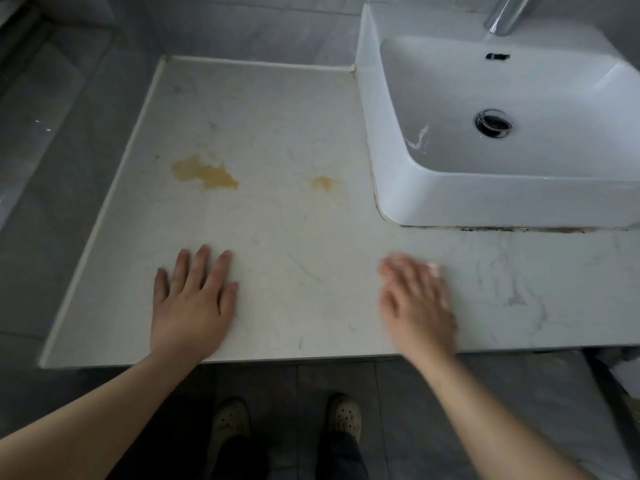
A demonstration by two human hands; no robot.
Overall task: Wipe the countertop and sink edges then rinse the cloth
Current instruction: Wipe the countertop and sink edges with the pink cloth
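The white marble countertop [277,140] carries a large yellow stain [204,173] at centre left and a smaller yellow stain [323,182] near the sink. A white rectangular sink [388,188] stands on the counter at the right, with dark grime along its base. My left hand [194,303] lies flat on the counter near the front edge, fingers spread and straight. My right hand [417,303] is blurred, fingers straight, over the counter in front of the sink; a small pale patch shows by its fingertips. No cloth is in view.
A chrome faucet [504,12] reaches over the sink at the top right, and the dark drain [493,123] sits in the basin. Grey tiled walls border the counter at the back and left. My two shoes [230,419] stand on the tiled floor below the counter's front edge.
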